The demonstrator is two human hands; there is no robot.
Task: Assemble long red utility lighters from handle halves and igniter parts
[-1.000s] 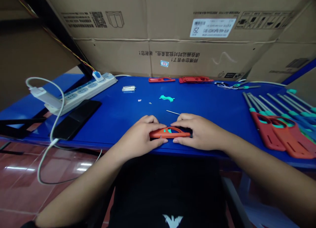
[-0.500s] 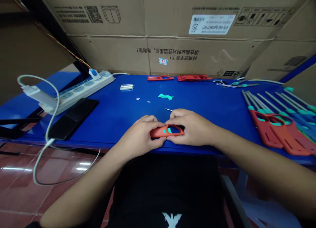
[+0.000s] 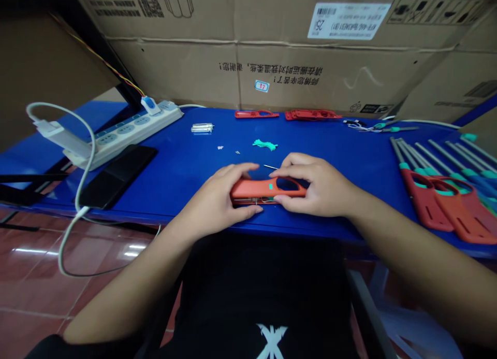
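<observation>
An orange handle-shaped casing, like that of a long-neck lighter, lies sideways between my hands near the table's front edge. A gap along its near side shows metal and wire-like parts inside. My left hand is closed round the left end, thumb along the near side. My right hand grips the right end by the oval opening, thumb in front and fingers behind. A thin metal rod sticks out beside my right fingers; its other end is hidden. Beyond lie a teal plastic part and small metal bits.
Red casing halves lie along the cardboard at the back. Several long-neck lighters are on the right. On the left are a black phone, a power strip and a looping white cable. Silver cylinders lie far left of centre.
The orange casing has tilted, so its open near seam and inner parts now show. My hands have spread slightly apart along it, and the left fingers have straightened a little. The view has shifted slightly.
</observation>
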